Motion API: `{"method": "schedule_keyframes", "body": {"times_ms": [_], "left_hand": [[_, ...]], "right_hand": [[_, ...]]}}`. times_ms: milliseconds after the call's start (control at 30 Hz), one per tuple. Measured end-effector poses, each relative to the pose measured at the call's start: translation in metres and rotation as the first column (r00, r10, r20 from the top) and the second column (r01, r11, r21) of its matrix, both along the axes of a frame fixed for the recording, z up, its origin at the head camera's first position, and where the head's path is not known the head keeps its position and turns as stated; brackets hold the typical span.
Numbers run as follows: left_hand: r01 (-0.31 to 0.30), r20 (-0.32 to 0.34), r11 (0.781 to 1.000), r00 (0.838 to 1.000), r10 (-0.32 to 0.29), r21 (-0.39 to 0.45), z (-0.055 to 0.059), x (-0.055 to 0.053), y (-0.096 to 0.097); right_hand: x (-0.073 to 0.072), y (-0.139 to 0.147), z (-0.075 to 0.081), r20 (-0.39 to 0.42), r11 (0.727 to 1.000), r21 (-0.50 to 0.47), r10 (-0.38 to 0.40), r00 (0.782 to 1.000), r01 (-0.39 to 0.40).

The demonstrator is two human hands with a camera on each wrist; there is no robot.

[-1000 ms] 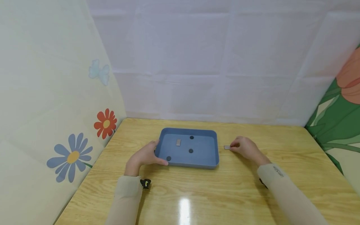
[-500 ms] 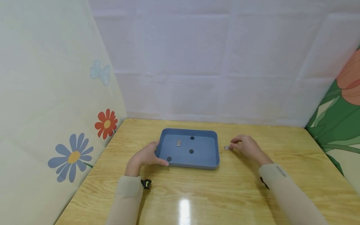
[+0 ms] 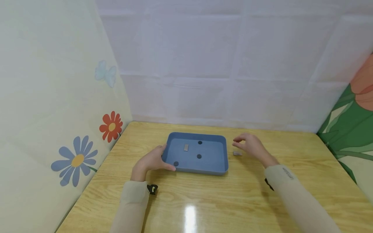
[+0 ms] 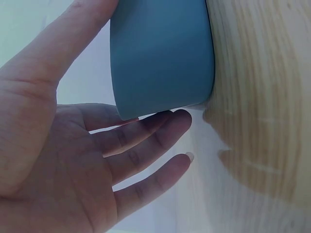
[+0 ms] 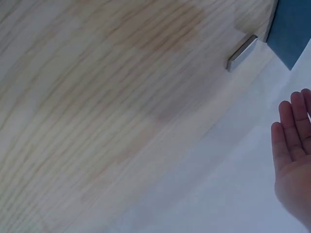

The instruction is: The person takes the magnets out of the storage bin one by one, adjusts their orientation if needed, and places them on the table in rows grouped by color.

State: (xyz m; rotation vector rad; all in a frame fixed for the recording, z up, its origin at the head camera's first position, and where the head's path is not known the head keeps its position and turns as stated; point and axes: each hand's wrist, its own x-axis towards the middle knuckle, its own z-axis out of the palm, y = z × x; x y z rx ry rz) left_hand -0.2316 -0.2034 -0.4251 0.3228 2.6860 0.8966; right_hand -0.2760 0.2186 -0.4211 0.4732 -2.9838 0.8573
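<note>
A shallow blue tray (image 3: 211, 163) lies on the table, with three small dark discs, one of them a front-left disc (image 3: 176, 163), and a small silver rectangular piece (image 3: 186, 147) inside. My left hand (image 3: 152, 160) holds the tray's front-left corner, thumb along the front wall and fingers along the left side; in the left wrist view the fingers touch the blue wall (image 4: 163, 58). A second silver rectangular piece (image 3: 237, 153) lies flat on the wood, right of the tray. Just above and behind it my right hand (image 3: 252, 147) hovers, thumb and index finger apart, nothing visible between them.
The wooden table (image 3: 221, 200) reaches back to a white cloth backdrop (image 3: 186, 64). Flower-printed cloths, with a red flower (image 3: 111, 127) at the left and a large tulip (image 3: 364, 87) at the right, close off both sides.
My right hand has let go of the silver piece beside the tray and lifted up and slightly left, its fingers parting. The left hand has stayed on the tray.
</note>
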Motion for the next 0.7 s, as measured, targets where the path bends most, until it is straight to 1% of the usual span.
{"method": "schedule_keyframes", "body": {"times_ms": [133,333,433,533,700], "left_hand": [[-0.001,0.000,1.000,1.000,0.001,-0.001,0.001,0.000,0.000],[-0.002,0.002,1.000,1.000,0.002,-0.004,0.000,-0.001,0.000],[-0.004,0.005,1.000,1.000,0.004,0.001,0.001,-0.001,0.000],[-0.005,0.010,1.000,1.000,0.005,0.005,0.002,-0.001,0.000],[0.000,0.018,1.000,1.000,0.000,0.006,0.002,-0.001,0.000]], "right_hand": [[-0.003,-0.010,0.004,-0.016,1.000,0.002,0.020,1.000,-0.020],[-0.005,-0.029,0.009,-0.035,0.998,-0.005,0.057,0.998,-0.057],[-0.006,-0.040,0.010,-0.029,0.997,-0.017,0.070,0.997,-0.071],[-0.007,-0.051,0.011,-0.030,0.996,-0.006,0.092,0.995,-0.092],[-0.008,-0.067,0.009,-0.005,0.994,0.002,0.110,0.994,-0.110]]}}
